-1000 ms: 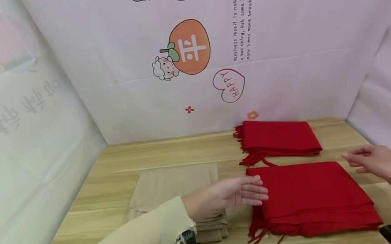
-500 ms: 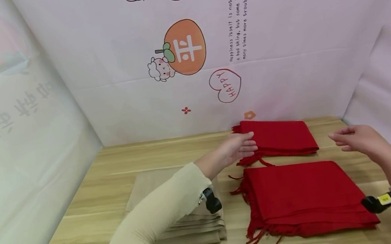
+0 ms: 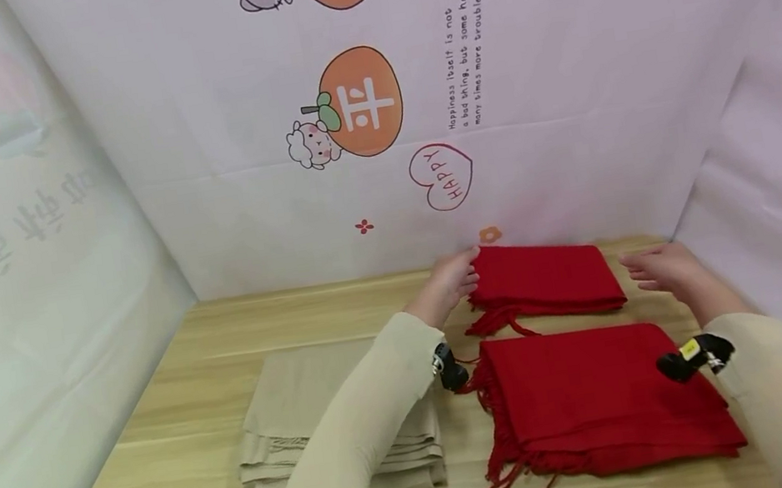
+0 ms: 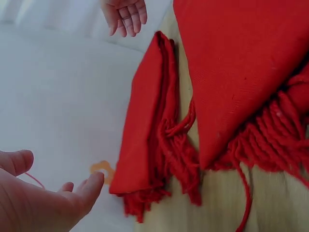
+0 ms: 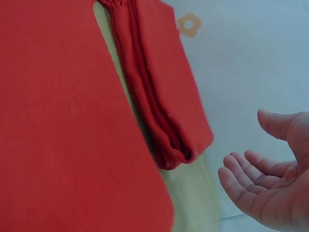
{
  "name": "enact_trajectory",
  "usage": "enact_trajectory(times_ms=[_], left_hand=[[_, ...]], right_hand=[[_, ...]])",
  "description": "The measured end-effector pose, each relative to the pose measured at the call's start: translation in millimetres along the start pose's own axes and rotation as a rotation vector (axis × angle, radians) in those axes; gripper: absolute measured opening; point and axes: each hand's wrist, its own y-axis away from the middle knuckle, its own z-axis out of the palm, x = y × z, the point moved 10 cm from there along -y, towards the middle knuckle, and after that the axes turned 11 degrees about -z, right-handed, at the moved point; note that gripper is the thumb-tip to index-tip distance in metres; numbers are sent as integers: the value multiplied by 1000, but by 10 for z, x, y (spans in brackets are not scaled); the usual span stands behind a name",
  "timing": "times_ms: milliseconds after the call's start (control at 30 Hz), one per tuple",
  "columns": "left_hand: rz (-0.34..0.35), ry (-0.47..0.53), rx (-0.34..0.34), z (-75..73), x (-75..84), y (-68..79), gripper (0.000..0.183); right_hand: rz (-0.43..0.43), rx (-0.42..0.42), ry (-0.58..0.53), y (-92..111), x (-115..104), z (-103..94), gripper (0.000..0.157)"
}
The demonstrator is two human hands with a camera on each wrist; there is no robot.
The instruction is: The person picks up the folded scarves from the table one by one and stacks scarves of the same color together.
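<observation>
A folded red scarf [image 3: 548,279] with a fringed left end lies at the back of the table. My left hand [image 3: 446,282] is at its left end, the fingertips right by the fringe, thumb apart from the fingers in the left wrist view. Off the scarf's right end is my right hand [image 3: 671,269], palm turned inward and holding nothing. The right wrist view shows its fingers [image 5: 241,179] loosely bent, with a gap to the scarf. Nearer to me lies a larger folded red scarf [image 3: 602,389], its fringe hanging out on the left.
A stack of folded beige cloth [image 3: 314,390] sits on the left of the wooden table [image 3: 168,480], partly behind my left sleeve [image 3: 359,434]. A printed white sheet [image 3: 230,133] rises behind the table, with white sheets at both sides too.
Both hands have moved away from the front scarf to the two ends of the back one, the left going up and the right going up and inward. Both scarves stay in place.
</observation>
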Motion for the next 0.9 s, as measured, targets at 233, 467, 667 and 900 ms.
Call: enact_trajectory(times_ms=[233,467,667,900], left_hand=[[19,-34,122,-55,-156,-183,49],[15,-73,171,-123,-281,-314,40],[-28,-88,186,-174,-350,-393,45],[-67,-113,135,-86,-443,-396,59]], right_hand=[[103,61,-61,-140,216,136,78],[178,108,-42,-159,351,186,79],[237,177,-41,-137,433,176,86],[297,241,-8,-100,557,155,67]])
